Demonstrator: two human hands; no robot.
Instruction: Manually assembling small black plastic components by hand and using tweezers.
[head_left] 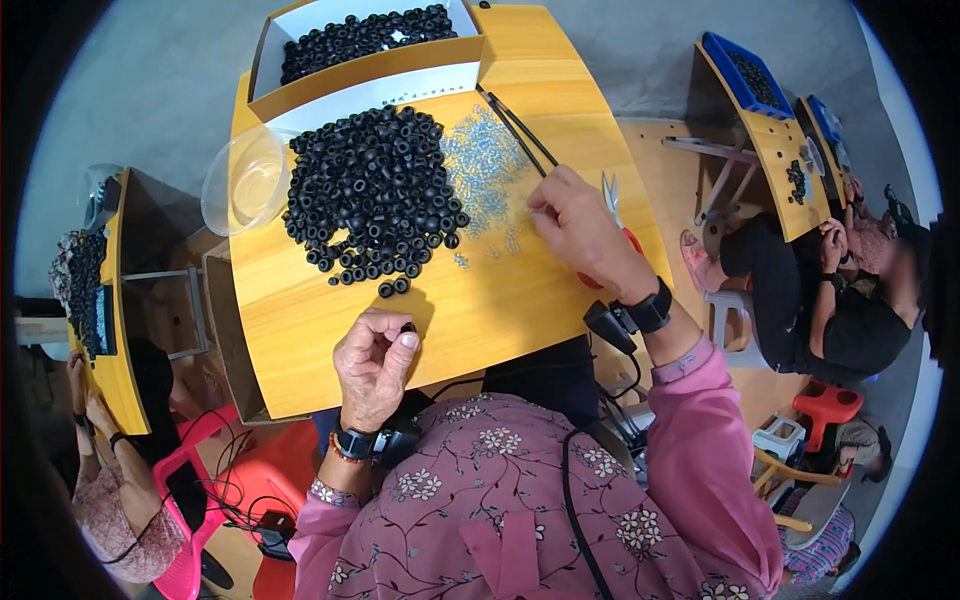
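Observation:
My left hand is closed at the table's near edge, pinching a small black hollow bead-like piece between thumb and finger. My right hand hovers by the right side of a scatter of tiny silvery pieces. Its fingers are drawn together, and whatever is between them is too small or hidden to name. Left of the scatter lies a big heap of the same black pieces. Two thin black sticks lie just beyond the right hand. Scissors with red handles are partly covered by that hand.
A cardboard box with more black pieces stands at the table's far side. A clear round plastic tub sits on the left edge of the yellow table. Other people work at tables left and right. Cables hang by my lap.

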